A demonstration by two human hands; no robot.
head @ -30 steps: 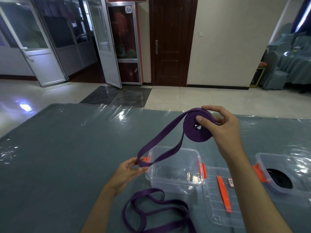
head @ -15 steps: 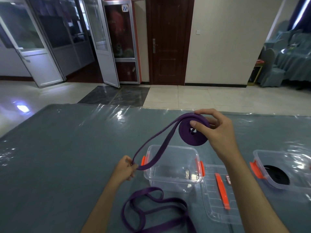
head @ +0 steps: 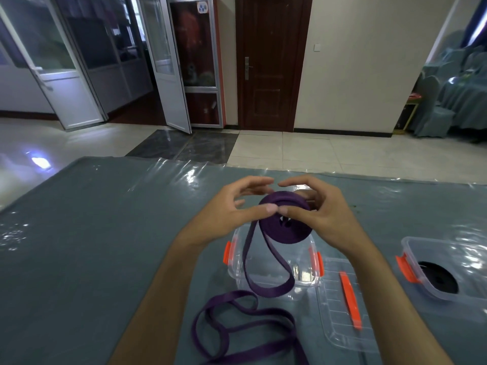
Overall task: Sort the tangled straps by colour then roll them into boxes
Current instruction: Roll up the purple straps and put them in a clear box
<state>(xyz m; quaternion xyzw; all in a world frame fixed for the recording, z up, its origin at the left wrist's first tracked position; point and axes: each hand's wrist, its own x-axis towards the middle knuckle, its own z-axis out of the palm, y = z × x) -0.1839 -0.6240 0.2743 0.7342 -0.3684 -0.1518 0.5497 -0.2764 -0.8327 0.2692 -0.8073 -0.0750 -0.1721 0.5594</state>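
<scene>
A purple strap is partly wound into a roll [head: 286,230] held in the air over a clear box with orange clips [head: 305,275]. My right hand [head: 324,212] grips the roll from the right, thumb on its face. My left hand [head: 237,209] pinches the roll's left edge with thumb and fingers. The strap's loose tail [head: 247,320] hangs down across the box and lies in loops on the table near me.
The box's clear lid with an orange handle [head: 347,304] lies flat to the right of it. A second clear box [head: 448,272] at the far right holds a rolled black strap [head: 437,277]. The table [head: 92,246] has a grey cover under shiny plastic.
My left hand let go of the strap's loop low on the left and rose to the roll. The loop now hangs slack over the box. The roll sits lower and closer.
</scene>
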